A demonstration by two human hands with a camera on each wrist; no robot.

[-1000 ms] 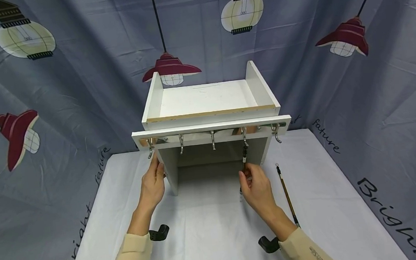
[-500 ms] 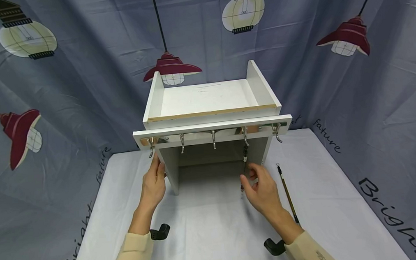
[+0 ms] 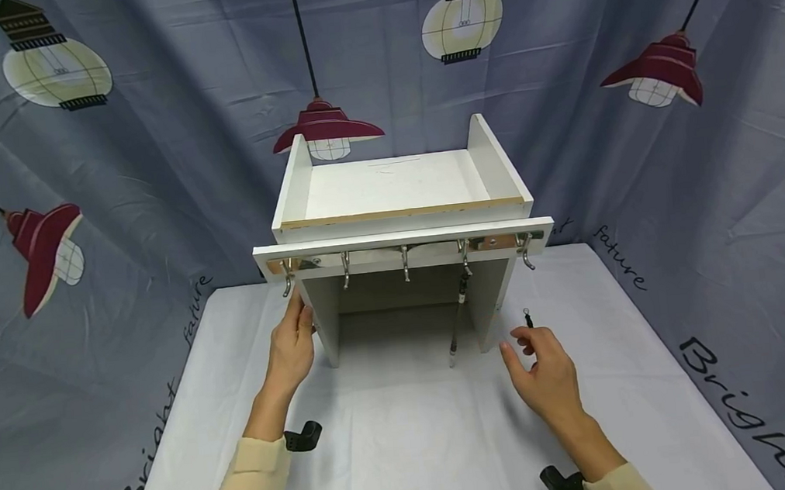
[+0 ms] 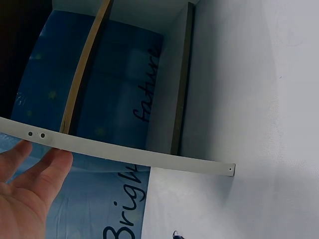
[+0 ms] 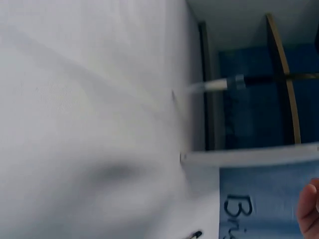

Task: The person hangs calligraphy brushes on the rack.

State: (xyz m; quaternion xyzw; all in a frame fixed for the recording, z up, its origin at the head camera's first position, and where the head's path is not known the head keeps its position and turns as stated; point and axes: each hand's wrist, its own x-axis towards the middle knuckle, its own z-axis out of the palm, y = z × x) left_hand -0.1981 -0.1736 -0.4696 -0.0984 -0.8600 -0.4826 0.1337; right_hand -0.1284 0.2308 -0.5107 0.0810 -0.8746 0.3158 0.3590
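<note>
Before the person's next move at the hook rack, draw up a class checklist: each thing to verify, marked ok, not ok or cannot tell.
1. Left hand on the rack's left side panel: ok, its fingers touch it.
2. Hanging rod on the fourth hook from the left: ok, it hangs there unheld.
3. Its loop fully seated: cannot tell, too small to see.
4. Rightmost hook free: ok, nothing hangs on it.
5. Right hand gripping the second rod: not ok, it holds nothing.
6. Second rod's whole length unobstructed: cannot tell, the right hand and arm hide most of it; its looped end shows.
</note>
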